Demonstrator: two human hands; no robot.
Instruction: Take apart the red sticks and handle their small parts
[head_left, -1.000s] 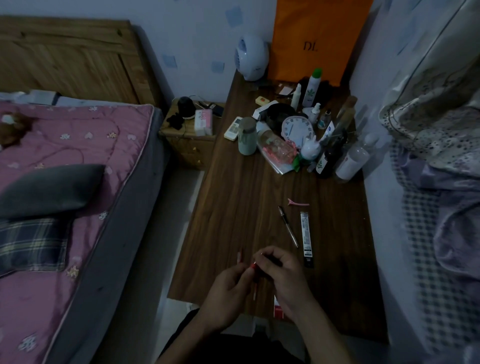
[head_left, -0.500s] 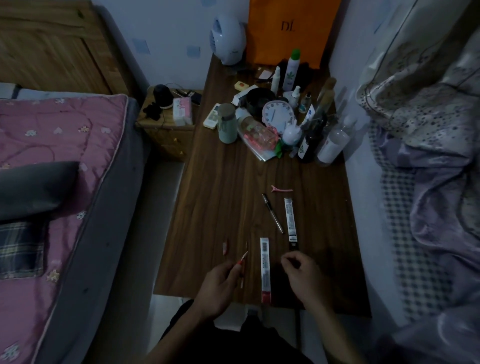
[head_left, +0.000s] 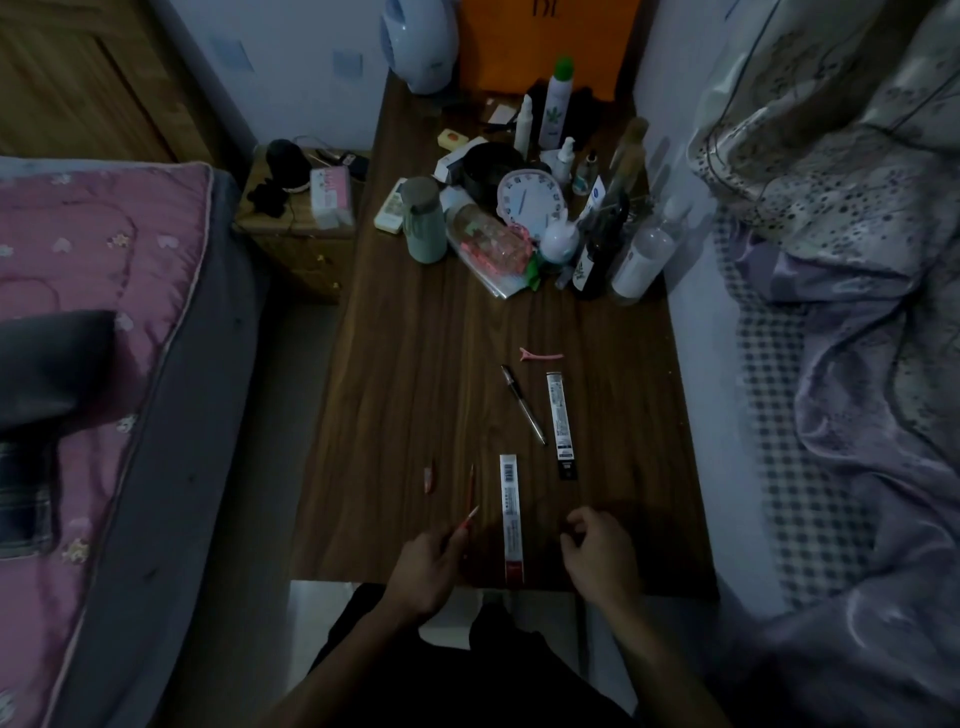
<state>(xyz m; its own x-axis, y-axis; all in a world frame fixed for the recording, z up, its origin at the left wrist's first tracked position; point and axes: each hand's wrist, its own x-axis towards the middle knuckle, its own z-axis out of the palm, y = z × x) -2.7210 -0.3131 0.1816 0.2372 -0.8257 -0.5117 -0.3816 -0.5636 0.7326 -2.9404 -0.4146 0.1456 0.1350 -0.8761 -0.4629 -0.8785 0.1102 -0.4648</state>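
My left hand (head_left: 425, 565) pinches a short red pen piece (head_left: 469, 518), tip pointing up and away, over the near edge of the wooden table (head_left: 405, 395). My right hand (head_left: 597, 548) hovers to the right with fingers curled; the dim light hides whether it holds anything. Between the hands lies a white-and-red refill packet (head_left: 511, 519). A thin red refill (head_left: 471, 486) and a small red cap (head_left: 427, 479) lie just beyond my left hand.
Farther out lie a black packet (head_left: 560, 423), a black pen (head_left: 523, 405) and a pink hair clip (head_left: 541, 356). Bottles, a white clock (head_left: 530, 200) and a green cup (head_left: 425, 218) crowd the far end. A pink bed (head_left: 88, 291) is left, bedding (head_left: 857, 322) right.
My hands, joined on a pen a second ago, have drawn apart. The left keeps the red piece; the right has moved to the right. The camera view has tilted down.
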